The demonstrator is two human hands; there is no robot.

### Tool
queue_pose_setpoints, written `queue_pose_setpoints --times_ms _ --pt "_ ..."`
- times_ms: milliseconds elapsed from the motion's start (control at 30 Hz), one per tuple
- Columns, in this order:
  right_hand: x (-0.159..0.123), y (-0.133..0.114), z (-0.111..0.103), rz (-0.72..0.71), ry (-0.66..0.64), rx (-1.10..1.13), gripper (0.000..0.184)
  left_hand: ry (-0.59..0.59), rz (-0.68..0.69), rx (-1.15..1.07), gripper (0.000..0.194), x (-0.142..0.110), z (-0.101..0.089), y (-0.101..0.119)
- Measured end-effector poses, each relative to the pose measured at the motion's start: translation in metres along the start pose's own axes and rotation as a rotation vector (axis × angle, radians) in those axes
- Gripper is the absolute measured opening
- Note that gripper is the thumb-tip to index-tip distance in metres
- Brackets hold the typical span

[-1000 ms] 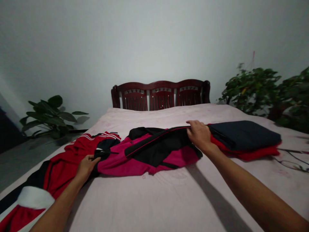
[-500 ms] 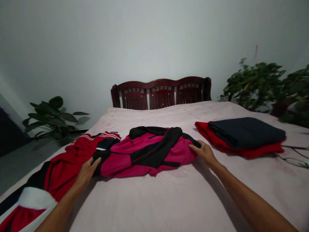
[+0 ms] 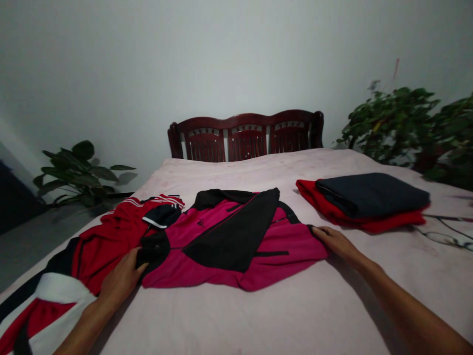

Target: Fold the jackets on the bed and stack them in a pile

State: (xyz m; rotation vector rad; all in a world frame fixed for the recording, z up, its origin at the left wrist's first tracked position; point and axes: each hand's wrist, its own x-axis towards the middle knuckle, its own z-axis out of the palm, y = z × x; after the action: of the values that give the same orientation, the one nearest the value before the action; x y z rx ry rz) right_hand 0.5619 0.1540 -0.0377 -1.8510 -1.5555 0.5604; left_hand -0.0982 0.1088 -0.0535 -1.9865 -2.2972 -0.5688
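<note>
Our left hand (image 3: 123, 273) is gripping the black collar end of a magenta-and-black jacket (image 3: 221, 254), thumb and fingers drawn together on the cloth, while our right hand (image 3: 338, 241) is pinching the edge at the opposite end, its fingers nearly closed. We are holding the jacket spread across the pink bedsheet (image 3: 240, 325), a black sleeve lying slantwise over its front. Red garments (image 3: 111, 241) are lying bunched beside its collar end; a folded stack (image 3: 373, 197), dark blue above red, is resting near our right hand, eyeglasses (image 3: 439, 238) lying just beside it.

Bed (image 3: 221, 320) w/ magenta jkt (image 3: 225, 241), red clothes (image 3: 107, 241), folded pile (image 3: 373, 197), specs (image 3: 443, 240)
</note>
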Motion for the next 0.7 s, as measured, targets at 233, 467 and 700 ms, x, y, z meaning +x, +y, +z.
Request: queue_pose_setpoints --times_ms 233,467,700 --pt "-0.002 -0.007 -0.005 -0.044 0.009 0.118 0.050 0.048 0.321 -0.035 0.049 -0.025 0.004 0.070" --pt "0.004 -0.008 -0.015 0.021 0.154 0.190 0.051 -0.171 0.241 -0.285 0.034 -0.028 -0.003 0.075" --pt "-0.008 0.031 -0.009 0.002 0.117 -0.156 0.045 -0.344 0.208 -0.231 0.034 -0.055 -0.004 0.055"
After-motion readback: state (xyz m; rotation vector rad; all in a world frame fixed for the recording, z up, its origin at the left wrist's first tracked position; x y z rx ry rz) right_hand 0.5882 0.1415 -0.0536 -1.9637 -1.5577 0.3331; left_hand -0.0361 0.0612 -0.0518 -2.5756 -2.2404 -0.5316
